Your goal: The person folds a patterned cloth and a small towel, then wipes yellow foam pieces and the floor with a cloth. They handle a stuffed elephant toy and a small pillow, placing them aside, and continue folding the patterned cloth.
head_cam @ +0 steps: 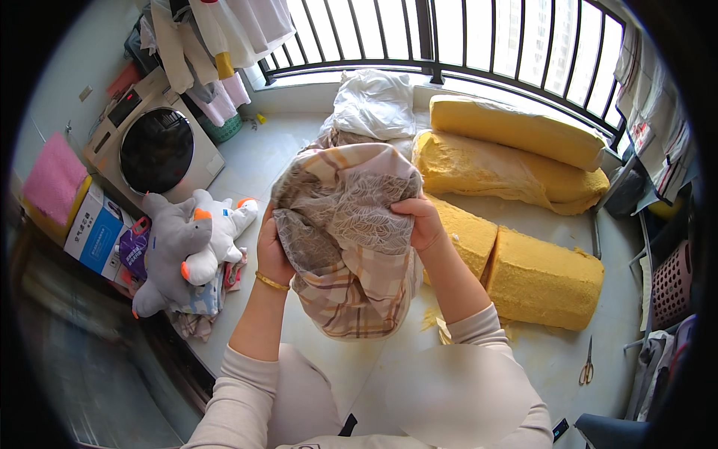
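Observation:
Between my hands hangs a bundled plaid fabric cover in beige, white and brown, with a lace-patterned lining showing at its gathered top. My left hand grips its left side, and a gold bracelet circles that wrist. On the right edge my right hand holds it, thumb on top of the lace. Below the fabric is the tiled floor. Just right of it lie yellow foam blocks, with a gap between two of them. Behind the cover sits a crumpled white plastic bag.
Two long yellow foam rolls lie by the railing. Scissors rest on the floor at right. Plush toys are heaped at left near a front-loading washing machine. Clothes hang above it. A pink perforated basket stands far right.

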The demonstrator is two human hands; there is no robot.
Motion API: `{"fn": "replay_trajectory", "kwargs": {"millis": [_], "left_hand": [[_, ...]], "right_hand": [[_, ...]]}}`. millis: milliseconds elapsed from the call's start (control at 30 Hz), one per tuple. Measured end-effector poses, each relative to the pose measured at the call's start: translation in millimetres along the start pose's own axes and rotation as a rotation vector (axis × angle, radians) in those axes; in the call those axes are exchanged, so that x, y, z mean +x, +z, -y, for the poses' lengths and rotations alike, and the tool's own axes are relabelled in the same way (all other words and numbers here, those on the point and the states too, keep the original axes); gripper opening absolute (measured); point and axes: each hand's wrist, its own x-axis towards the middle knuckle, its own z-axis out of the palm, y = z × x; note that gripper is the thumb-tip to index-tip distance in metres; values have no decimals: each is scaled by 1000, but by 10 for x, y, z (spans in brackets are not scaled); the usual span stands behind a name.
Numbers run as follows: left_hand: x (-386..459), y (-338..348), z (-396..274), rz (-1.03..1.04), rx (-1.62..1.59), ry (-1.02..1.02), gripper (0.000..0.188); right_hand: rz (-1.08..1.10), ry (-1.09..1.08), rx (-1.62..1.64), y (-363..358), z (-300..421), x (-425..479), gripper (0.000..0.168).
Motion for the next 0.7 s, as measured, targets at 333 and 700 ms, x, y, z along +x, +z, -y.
{"fn": "replay_trajectory", "kwargs": {"millis": [333, 700], "left_hand": [[-2, -30, 46, 36, 51, -90, 46], [270, -1023, -512, -574, 288, 311, 23]], "right_hand": [[31, -148, 129, 268, -8, 131, 45], [-191, -811, -172, 94, 1129, 69, 24]]}}
